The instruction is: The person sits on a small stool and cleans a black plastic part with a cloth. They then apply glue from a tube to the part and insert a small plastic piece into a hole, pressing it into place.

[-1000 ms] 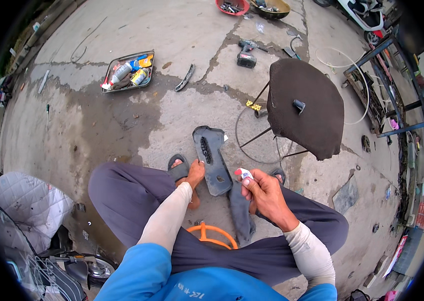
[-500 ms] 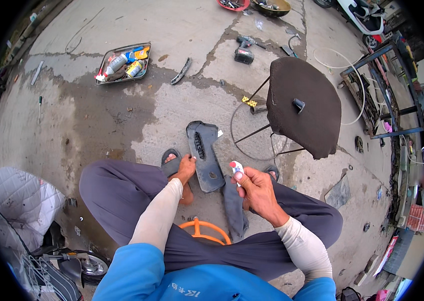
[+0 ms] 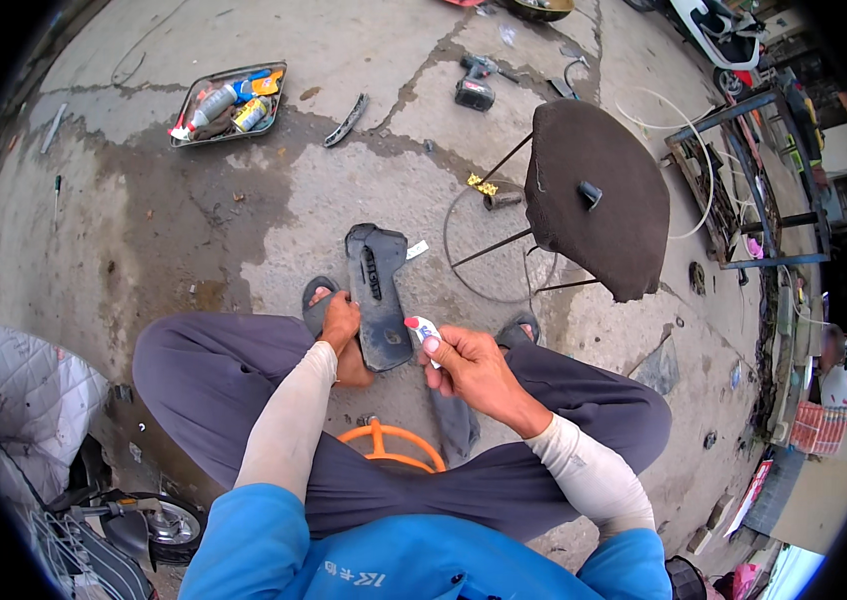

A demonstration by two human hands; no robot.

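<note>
Between my feet is a dark grey moulded plastic panel (image 3: 383, 318), long, with a slotted recess along its upper part. My left hand (image 3: 341, 320) is closed at the panel's left edge, its fingertips partly hidden. In my right hand (image 3: 473, 370) is a small white glue bottle (image 3: 425, 332) with a red tip, pinched between thumb and fingers. The bottle is tilted, its tip close to the panel's lower right edge. A white tag (image 3: 416, 249) sticks out beside the panel's upper right. Below my right hand lies a dark, flat piece (image 3: 455, 425), partly covered.
An orange ring-shaped frame (image 3: 393, 444) is between my legs. Ahead to the right stands a brown-covered stool (image 3: 598, 200) on thin legs. A cordless drill (image 3: 476, 82), a curved strip (image 3: 346, 121) and a tray (image 3: 278, 100) of bottles lie farther out. A metal frame (image 3: 743, 180) stands right.
My right hand has brought the glue bottle left, closer to the panel's lower right edge. My left hand stays at the panel's left edge. The whole view has shifted slightly.
</note>
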